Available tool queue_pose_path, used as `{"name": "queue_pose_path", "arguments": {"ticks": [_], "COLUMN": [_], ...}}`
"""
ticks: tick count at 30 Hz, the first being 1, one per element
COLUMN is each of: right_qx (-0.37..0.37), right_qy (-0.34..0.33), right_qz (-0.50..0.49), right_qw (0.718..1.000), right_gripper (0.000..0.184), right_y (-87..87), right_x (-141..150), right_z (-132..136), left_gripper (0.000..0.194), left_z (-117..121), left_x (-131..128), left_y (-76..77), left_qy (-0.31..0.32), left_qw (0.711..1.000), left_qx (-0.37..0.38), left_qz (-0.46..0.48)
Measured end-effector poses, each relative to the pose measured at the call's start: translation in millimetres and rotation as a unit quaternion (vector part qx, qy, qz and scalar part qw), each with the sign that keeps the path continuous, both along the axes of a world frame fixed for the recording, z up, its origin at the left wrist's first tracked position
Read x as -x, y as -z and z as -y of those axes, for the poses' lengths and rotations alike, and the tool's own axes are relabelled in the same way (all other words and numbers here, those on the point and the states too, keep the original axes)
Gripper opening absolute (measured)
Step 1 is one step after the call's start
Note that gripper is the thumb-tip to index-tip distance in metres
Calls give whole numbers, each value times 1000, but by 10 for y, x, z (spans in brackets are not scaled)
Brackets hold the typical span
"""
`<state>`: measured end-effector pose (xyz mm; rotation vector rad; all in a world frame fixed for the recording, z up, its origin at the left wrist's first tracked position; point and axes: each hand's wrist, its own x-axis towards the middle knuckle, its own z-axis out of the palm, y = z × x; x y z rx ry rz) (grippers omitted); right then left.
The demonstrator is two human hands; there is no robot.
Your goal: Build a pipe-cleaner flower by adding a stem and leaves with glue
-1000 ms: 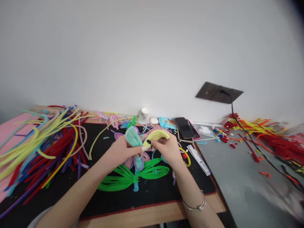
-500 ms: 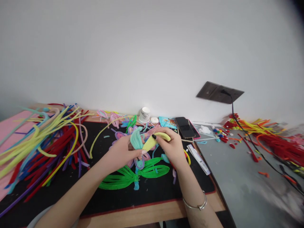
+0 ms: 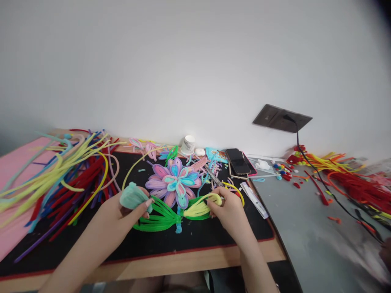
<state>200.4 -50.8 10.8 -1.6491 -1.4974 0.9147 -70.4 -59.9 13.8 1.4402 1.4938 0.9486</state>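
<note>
My left hand (image 3: 122,215) is closed on a mint-green bent piece of pipe cleaners (image 3: 134,196), which stands up between thumb and fingers. In my right hand (image 3: 224,207) is a yellow pipe-cleaner loop bundle (image 3: 198,205), pinched at its right end, its narrow end pointing left. Between and behind the hands lies a large pipe-cleaner flower (image 3: 175,181) with purple, pink and blue petals. Below the flower, green pipe-cleaner leaves (image 3: 161,217) spread to both sides of a short blue stem (image 3: 179,227). The yellow bundle overlaps the right leaf.
Loose pipe cleaners (image 3: 79,175) heap at the left over a pink sheet (image 3: 18,162). Along the wall stand a paper cup (image 3: 188,145), a white case (image 3: 200,152) and a phone (image 3: 237,161). Scissors (image 3: 214,176) lie behind my right hand. Pompoms (image 3: 285,171) and red pipe cleaners (image 3: 351,191) lie right.
My hands have parted: the left moved left and down with the mint piece, the right moved down with the yellow bundle. The flower behind them now shows fully.
</note>
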Motion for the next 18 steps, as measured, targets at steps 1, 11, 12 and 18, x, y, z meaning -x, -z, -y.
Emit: {"name": "queue_pose_path", "arguments": {"ticks": [1,11,12,18], "right_qx": [-5,-65,-64,-8], "right_qy": [4,28,29,30], "right_qz": [8,99,86,-61], "right_qw": [1000,993,994,998], "right_gripper": [4,7,7,12], "right_y": [25,27,19,-71], "right_x": [29,125,118,72], "right_z": [3,-1,5,153], "left_gripper": [23,30,31,31], "left_z": [40,217,221,275], "left_x": [-1,-12,-10,-70], "left_y": [20,77,73,2], "left_qy": [-3,-47,-46,-43], "left_qw": [1000,997,996,994], "left_qx": [5,45,50,73], "left_qz": [8,48,53,74]}}
